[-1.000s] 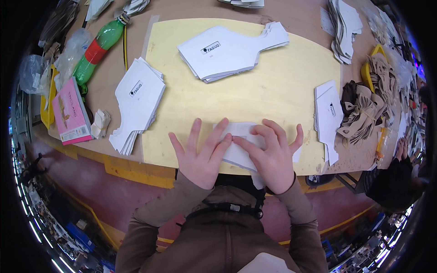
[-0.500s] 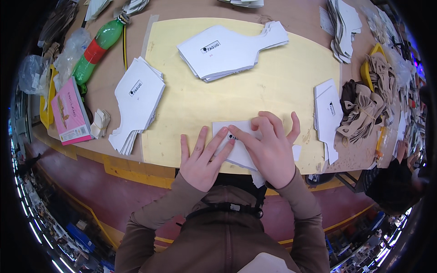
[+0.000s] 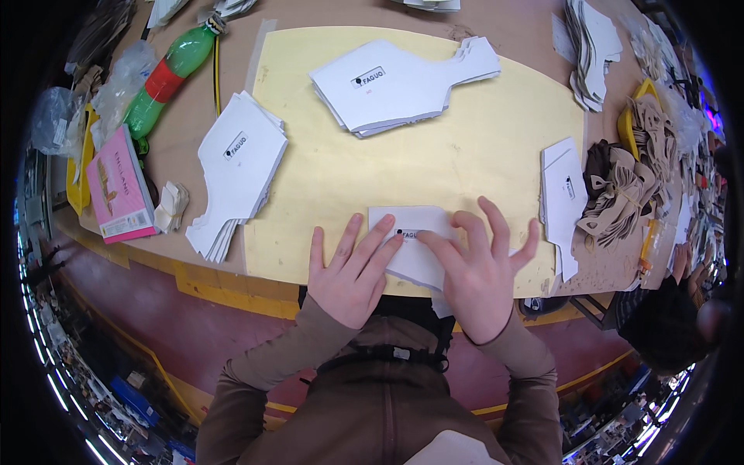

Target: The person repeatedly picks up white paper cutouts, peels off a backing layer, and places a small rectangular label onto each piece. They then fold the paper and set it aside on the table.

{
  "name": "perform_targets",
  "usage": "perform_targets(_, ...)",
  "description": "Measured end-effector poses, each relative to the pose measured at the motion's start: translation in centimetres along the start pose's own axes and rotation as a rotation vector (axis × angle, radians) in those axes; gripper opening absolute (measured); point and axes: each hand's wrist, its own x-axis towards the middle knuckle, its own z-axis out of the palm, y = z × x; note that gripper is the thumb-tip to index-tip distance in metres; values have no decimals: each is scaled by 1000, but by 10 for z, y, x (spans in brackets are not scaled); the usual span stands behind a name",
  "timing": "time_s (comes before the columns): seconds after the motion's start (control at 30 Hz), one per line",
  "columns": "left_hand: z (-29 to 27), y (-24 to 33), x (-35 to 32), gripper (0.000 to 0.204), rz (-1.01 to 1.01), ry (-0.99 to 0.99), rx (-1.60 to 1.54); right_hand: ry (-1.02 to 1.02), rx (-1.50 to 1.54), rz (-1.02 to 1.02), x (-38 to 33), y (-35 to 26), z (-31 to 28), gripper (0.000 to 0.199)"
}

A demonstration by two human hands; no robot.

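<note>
A white flat cut piece [image 3: 422,267] with a small black-printed label [image 3: 408,235] lies at the near edge of the yellow sheet. My left hand [image 3: 348,271] lies with its fingers spread, its foremost fingertips resting on the piece's left side by the label. My right hand [image 3: 484,275] is over the right side, one fingertip at the label's right part and the other fingers raised and apart. Part of the piece is hidden under my right hand. Neither hand grips anything.
Labelled stacks of white pieces lie on the left [image 3: 242,159], at the far middle [image 3: 380,93] and on the right [image 3: 564,201]. Tan cut parts [image 3: 620,194] heap up at the right. A green bottle [image 3: 167,81] and a pink notebook [image 3: 120,186] lie at the left.
My right hand has shifted right and nearer, its fingertip sliding along the label to its right part and uncovering more of the piece. My left fingers stay on the piece's left side.
</note>
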Motion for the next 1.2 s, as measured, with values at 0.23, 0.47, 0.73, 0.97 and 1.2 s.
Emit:
perform_targets(0.23,3,-2,0,42,10,57,-7,-117,76,-94,2,11,-9,40)
perform_targets(0.47,3,-8,-2,37,46,29,23,-146,179,-123,-14,14,-4,47)
perform_targets(0.73,-8,-7,1,43,65,-40,22,-208,122,-146,-17,5,-2,49)
perform_targets(0.97,-6,-5,7,28,60,-5,34,-193,123,-195,-9,0,8,53)
perform_targets(1.2,-8,-5,-6,27,-8,-9,102,-186,45,-205,-24,7,5,53)
